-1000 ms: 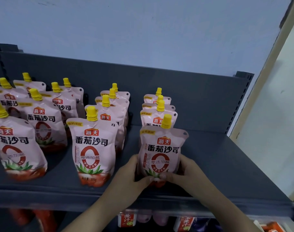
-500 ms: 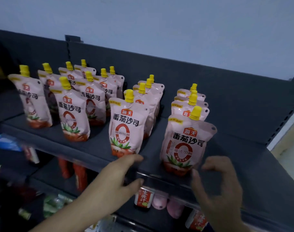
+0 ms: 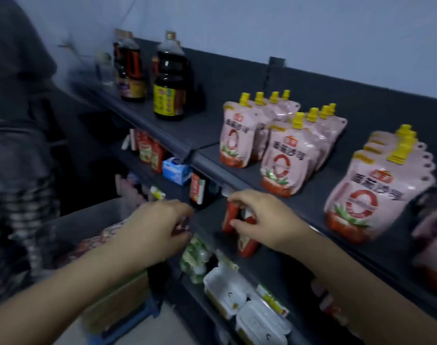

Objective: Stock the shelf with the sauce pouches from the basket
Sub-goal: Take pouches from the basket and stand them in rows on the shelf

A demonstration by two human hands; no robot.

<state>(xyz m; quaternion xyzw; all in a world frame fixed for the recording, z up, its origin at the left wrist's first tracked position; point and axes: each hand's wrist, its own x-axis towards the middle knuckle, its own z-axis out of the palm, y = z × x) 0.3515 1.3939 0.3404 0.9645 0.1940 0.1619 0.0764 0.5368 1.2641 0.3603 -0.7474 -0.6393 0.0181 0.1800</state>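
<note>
Plainly, the left hand (image 3: 157, 230) is hanging over the basket (image 3: 88, 217) with its fingers loosely curled downward. Nothing is showing inside them, though blur is softening the fingertips. At its three o'clock, the right hand (image 3: 264, 220) is hovering with thumb and forefinger bent into a loose C in front of a red pack (image 3: 247, 246) standing on the lower shelf (image 3: 267, 267). I cannot tell whether those fingers are pinching the pack or merely crossing in front of it. At nine o'clock from the left hand, pink pouches (image 3: 105, 235) are lying in a blurred heap inside the basket, and a cardboard box (image 3: 123, 300) and a blue crate (image 3: 140, 319) are showing beneath it at six o'clock. From twelve to two o'clock of the right hand, sauce pouches (image 3: 284, 160) with yellow caps are standing upright on the top shelf (image 3: 205, 130) in three rows running front to back, labels facing out. Further along that shelf, at eleven o'clock, dark bottles (image 3: 170, 80) are standing side by side. At six o'clock of the right hand, white cartons (image 3: 227, 287) are sitting on a lower level.
</note>
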